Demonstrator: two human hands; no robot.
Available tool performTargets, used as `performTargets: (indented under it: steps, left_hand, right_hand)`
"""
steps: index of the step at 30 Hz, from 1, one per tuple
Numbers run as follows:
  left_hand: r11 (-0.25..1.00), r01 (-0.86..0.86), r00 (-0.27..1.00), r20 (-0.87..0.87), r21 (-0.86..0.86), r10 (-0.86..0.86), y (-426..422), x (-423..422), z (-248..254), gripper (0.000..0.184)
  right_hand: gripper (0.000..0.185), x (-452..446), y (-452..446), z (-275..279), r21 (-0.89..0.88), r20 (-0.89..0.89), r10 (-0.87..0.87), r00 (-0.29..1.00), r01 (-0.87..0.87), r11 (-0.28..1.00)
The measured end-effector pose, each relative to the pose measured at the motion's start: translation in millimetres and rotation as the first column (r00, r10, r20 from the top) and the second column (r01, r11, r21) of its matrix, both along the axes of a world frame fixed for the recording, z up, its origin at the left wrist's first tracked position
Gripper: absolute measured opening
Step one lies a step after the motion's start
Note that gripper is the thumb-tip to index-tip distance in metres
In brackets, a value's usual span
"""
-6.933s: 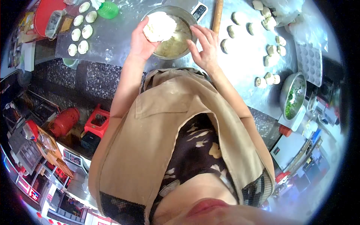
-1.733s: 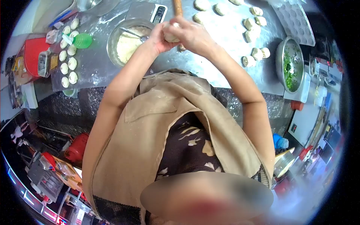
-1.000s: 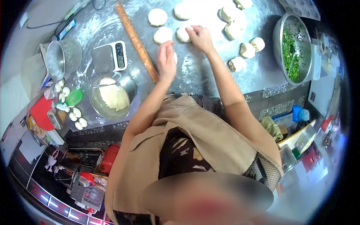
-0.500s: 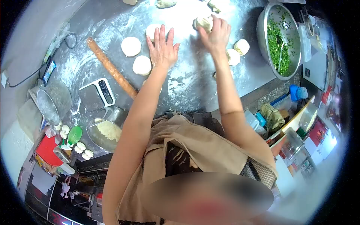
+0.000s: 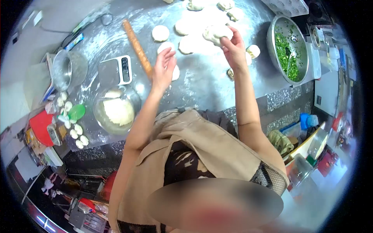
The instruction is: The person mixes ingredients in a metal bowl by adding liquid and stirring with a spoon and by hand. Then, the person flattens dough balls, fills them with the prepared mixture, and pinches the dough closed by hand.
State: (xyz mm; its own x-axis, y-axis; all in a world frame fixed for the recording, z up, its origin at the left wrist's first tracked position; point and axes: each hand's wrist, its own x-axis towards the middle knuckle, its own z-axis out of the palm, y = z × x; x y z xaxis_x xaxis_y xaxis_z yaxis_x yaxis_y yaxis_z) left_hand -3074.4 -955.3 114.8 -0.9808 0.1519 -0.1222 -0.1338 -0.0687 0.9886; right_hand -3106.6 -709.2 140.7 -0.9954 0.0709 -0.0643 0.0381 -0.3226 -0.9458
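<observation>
My right hand [image 5: 235, 50] has its thumb and fingers closed on the edge of a flattened dough piece [image 5: 214, 34]. My left hand [image 5: 164, 70] is open, fingers loosely bent, beside a white dough ball [image 5: 166, 46] that it partly covers. Another dough ball [image 5: 175, 72] shows from behind that hand. Around them on the floured steel table [image 5: 202, 81] lie a round dough ball [image 5: 160, 33], two flatter dough pieces nearby, and several folded ones at the top. A smaller dough lump [image 5: 253, 51] sits just right of my right hand.
A rolling pin [image 5: 136, 48] and a digital scale [image 5: 125, 70] lie to the left. Below them is a bowl of dough [image 5: 134, 101], near several eggs [image 5: 74, 134] and a metal pot [image 5: 79, 66]. A steel bowl [image 5: 272, 42] of chopped greens stands right, below a white perforated tray [image 5: 289, 6].
My right hand has picked at the dough piece and now grips its edge. My left hand has drawn back towards me, its fingers bending. The whole view has shifted.
</observation>
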Motion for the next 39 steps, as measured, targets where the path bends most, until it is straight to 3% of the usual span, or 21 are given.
performTargets:
  steps: [1, 2, 4, 5, 6, 8, 9, 10, 12, 14, 16, 18, 21, 22, 25, 26, 28, 31, 34, 36, 39]
  left_hand:
    - [0.994, -0.001, 1.000, -0.025, 0.106, 0.003, -0.8, 4.2, 22.9, 0.048]
    - [0.969, -0.029, 1.000, 0.016, 0.247, 0.026, -1.5, 8.4, 41.5, 0.053]
    - [0.814, -0.039, 0.999, 0.053, 0.580, 0.010, -0.6, 18.6, 73.9, 0.060]
    - [0.819, -0.046, 0.999, 0.037, 0.572, 0.030, -0.7, 27.2, 85.6, 0.060]
    - [0.836, 0.015, 0.993, -0.107, 0.549, 0.052, -0.8, 35.6, 96.1, 0.062]
    - [0.859, 0.076, 0.961, -0.268, 0.507, 0.073, -9.5, 52.8, 119.4, 0.065]
    - [0.905, 0.013, 0.925, -0.350, 0.426, 0.151, -15.0, 64.4, 131.5, 0.069]
    - [0.935, -0.059, 0.876, -0.432, 0.350, 0.216, -20.9, 74.4, 139.4, 0.072]
    - [0.952, -0.108, 0.793, -0.552, 0.287, 0.256, -34.8, 84.9, 142.1, 0.073]
    - [0.974, -0.208, 0.652, -0.729, 0.092, 0.208, -50.1, 98.6, 148.4, 0.066]
    - [0.963, -0.226, 0.665, -0.699, 0.148, 0.263, -58.7, 115.9, 161.2, 0.056]
    - [0.946, -0.273, 0.727, -0.606, 0.177, 0.323, -72.0, 127.2, 169.4, 0.045]
    - [0.924, -0.336, 0.641, -0.675, 0.181, 0.366, -93.0, 136.9, 173.4, 0.032]
    - [0.923, -0.332, 0.639, -0.673, 0.194, 0.371, -99.4, 140.1, 174.8, 0.030]
    - [0.873, -0.433, 0.535, -0.715, 0.226, 0.450, -106.6, 146.2, 177.2, 0.024]
    - [0.844, -0.489, 0.493, -0.728, 0.221, 0.476, -109.4, 147.4, 178.0, 0.024]
    - [0.823, -0.520, 0.490, -0.709, 0.229, 0.507, -114.2, 150.5, 181.8, 0.025]
    - [0.861, -0.472, 0.581, -0.668, 0.190, 0.465, -114.8, 151.4, 192.1, 0.025]
    - [0.788, -0.437, 0.558, -0.557, 0.432, 0.615, -108.8, 147.3, 197.5, 0.027]
    - [0.938, -0.252, 0.805, -0.487, 0.240, 0.340, -121.9, 143.4, 192.5, 0.033]
    - [0.912, -0.312, 0.744, -0.529, 0.267, 0.409, -122.2, 136.7, 191.7, 0.029]
  right_hand:
    - [0.038, 12.1, -16.6, 18.1, -0.316, -0.048, 0.028, 0.998, -0.042, 0.948]
    - [0.038, 23.1, -32.1, 31.6, -0.324, -0.064, 0.042, 0.997, -0.061, 0.944]
    - [0.047, 44.2, -64.6, 53.0, -0.408, -0.198, 0.228, 0.953, -0.292, 0.865]
    - [0.049, 53.4, -82.2, 61.7, -0.386, -0.229, 0.258, 0.939, -0.331, 0.861]
    - [0.049, 63.3, -99.2, 74.5, -0.390, -0.248, 0.272, 0.930, -0.353, 0.851]
    - [0.047, 85.1, -129.4, 102.1, -0.674, -0.205, 0.348, 0.915, -0.390, 0.627]
    - [0.042, 96.8, -142.5, 110.0, -0.727, -0.199, 0.349, 0.916, -0.376, 0.574]
    - [0.042, 105.3, -153.3, 111.4, -0.723, -0.215, 0.354, 0.910, -0.392, 0.569]
    - [0.039, 120.9, -172.5, 109.3, -0.571, -0.119, 0.275, 0.954, -0.292, 0.767]
    - [0.034, 132.9, -189.2, 114.2, -0.539, -0.162, 0.274, 0.948, -0.317, 0.780]
    - [0.033, 145.6, -206.4, 123.3, -0.297, -0.203, 0.230, 0.952, -0.283, 0.912]
    - [0.033, 153.0, -223.4, 131.8, -0.244, -0.275, 0.217, 0.937, -0.286, 0.927]
    - [0.036, 164.7, -242.1, 146.1, -0.110, -0.342, 0.213, 0.915, -0.264, 0.958]
    - [0.036, 167.5, -247.3, 147.0, -0.111, -0.348, 0.221, 0.911, -0.274, 0.955]
    - [0.039, 172.6, -256.9, 144.9, -0.570, -0.221, 0.424, 0.878, -0.470, 0.674]
    - [0.039, 173.9, -259.4, 145.6, -0.570, -0.225, 0.428, 0.875, -0.474, 0.671]
    - [0.038, 175.1, -262.1, 149.1, -0.606, -0.210, 0.522, 0.827, -0.529, 0.594]
    - [0.035, 171.2, -260.1, 147.3, -0.526, -0.181, 0.447, 0.876, -0.470, 0.709]
    - [0.035, 164.2, -256.2, 146.4, -0.420, -0.224, 0.359, 0.906, -0.422, 0.804]
    - [0.034, 162.1, -260.2, 145.3, -0.019, -0.334, 0.289, 0.897, -0.313, 0.949]
    - [0.033, 163.5, -267.4, 148.8, -0.092, -0.304, 0.280, 0.911, -0.320, 0.943]
